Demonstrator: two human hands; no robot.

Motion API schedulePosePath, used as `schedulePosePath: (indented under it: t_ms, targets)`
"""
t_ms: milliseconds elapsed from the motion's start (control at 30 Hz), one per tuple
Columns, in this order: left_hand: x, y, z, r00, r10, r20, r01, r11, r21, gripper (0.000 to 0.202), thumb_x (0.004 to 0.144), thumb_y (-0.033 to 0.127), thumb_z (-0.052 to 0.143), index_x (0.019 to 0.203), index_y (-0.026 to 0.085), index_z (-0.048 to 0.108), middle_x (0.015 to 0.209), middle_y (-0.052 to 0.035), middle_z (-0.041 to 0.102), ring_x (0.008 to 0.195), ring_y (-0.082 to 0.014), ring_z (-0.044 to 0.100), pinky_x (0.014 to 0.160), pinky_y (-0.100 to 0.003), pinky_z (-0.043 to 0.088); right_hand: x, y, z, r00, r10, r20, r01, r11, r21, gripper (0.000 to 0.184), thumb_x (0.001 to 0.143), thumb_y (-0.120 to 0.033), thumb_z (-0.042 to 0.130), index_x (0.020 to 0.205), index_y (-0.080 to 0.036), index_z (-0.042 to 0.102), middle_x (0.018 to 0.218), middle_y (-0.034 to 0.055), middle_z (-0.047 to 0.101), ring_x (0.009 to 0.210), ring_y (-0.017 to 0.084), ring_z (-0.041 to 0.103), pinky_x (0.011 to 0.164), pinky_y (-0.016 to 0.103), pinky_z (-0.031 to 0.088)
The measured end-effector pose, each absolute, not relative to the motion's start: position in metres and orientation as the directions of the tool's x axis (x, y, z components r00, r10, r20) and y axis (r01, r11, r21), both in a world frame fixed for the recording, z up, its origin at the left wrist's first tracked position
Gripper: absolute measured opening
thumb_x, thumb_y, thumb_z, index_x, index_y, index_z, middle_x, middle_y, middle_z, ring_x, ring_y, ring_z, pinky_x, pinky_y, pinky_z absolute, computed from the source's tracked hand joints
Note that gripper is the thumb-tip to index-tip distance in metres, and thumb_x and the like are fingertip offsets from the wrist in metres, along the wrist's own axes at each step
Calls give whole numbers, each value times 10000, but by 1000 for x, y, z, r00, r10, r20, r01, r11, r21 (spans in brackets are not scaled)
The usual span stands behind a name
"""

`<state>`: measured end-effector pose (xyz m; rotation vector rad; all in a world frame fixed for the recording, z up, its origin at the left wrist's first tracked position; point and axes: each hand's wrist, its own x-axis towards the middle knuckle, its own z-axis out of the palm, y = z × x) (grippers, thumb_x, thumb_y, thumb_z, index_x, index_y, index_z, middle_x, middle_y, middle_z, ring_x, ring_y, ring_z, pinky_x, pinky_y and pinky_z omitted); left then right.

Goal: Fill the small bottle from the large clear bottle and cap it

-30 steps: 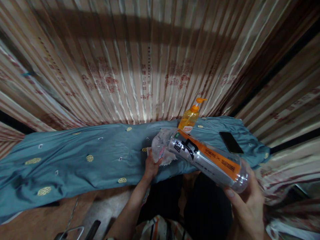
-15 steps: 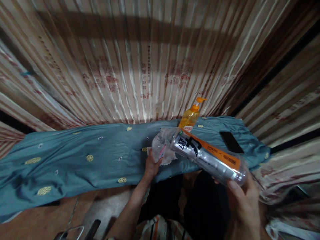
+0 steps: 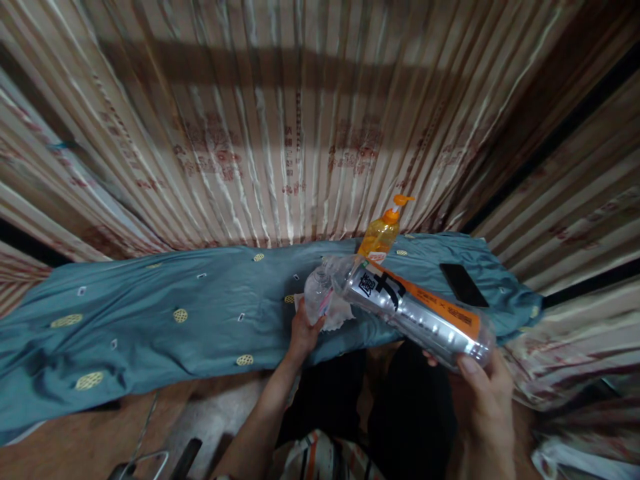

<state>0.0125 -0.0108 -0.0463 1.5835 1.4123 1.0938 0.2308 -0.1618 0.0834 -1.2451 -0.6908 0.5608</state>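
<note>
My right hand (image 3: 485, 390) grips the base end of a large clear plastic bottle (image 3: 415, 303) with a silver and orange label. The bottle is tilted, its neck pointing down and left towards a clear plastic cup (image 3: 316, 293). My left hand (image 3: 305, 331) is wrapped round the lower part of that cup; some coloured print shows on its side. Whether the bottle's mouth touches the cup, I cannot tell. A white tissue or napkin (image 3: 343, 315) lies beneath the cup and bottle neck. Any liquid in the bottle is hard to make out.
An orange pump bottle (image 3: 381, 235) stands just behind the tilted bottle. A black phone (image 3: 463, 285) lies to the right on the teal cloth (image 3: 165, 347) with pineapple prints. Pleated curtains (image 3: 250, 133) hang close behind and on both sides.
The bottle has turned slightly in my right hand, so more of its dark lettering faces up. My left hand and the cup stay almost in place.
</note>
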Motion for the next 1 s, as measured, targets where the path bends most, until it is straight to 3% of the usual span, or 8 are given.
schedulePosePath:
  t_ms: [300, 533, 1000]
  targets:
    - [12, -10, -49, 29, 994, 106, 375, -109, 920, 642, 744, 270, 723, 1322, 158, 466, 1285, -136, 648, 1210, -271, 628, 1056, -417, 485, 234, -160, 84, 677, 717, 164, -36, 254, -967, 599, 714, -412, 743, 1264, -205, 630, 1138, 110, 656, 816, 236, 631, 778, 438, 536]
    - [13, -10, -49, 3, 994, 113, 372, -106, 922, 597, 736, 325, 755, 1274, 194, 531, 1241, -106, 673, 1178, -277, 644, 1028, -420, 506, 232, -160, 86, 673, 721, 168, -28, 252, -967, 569, 728, -408, 721, 1255, -208, 635, 1122, 101, 660, 775, 217, 621, 793, 445, 535]
    - [13, -10, -50, 45, 995, 93, 383, -103, 918, 608, 761, 291, 712, 1304, 172, 465, 1243, -109, 665, 1124, -254, 666, 1005, -391, 513, 230, -169, 90, 691, 698, 188, 67, 197, -978, 678, 726, -430, 728, 1350, -215, 569, 1200, 123, 625, 874, 256, 592, 611, 328, 486]
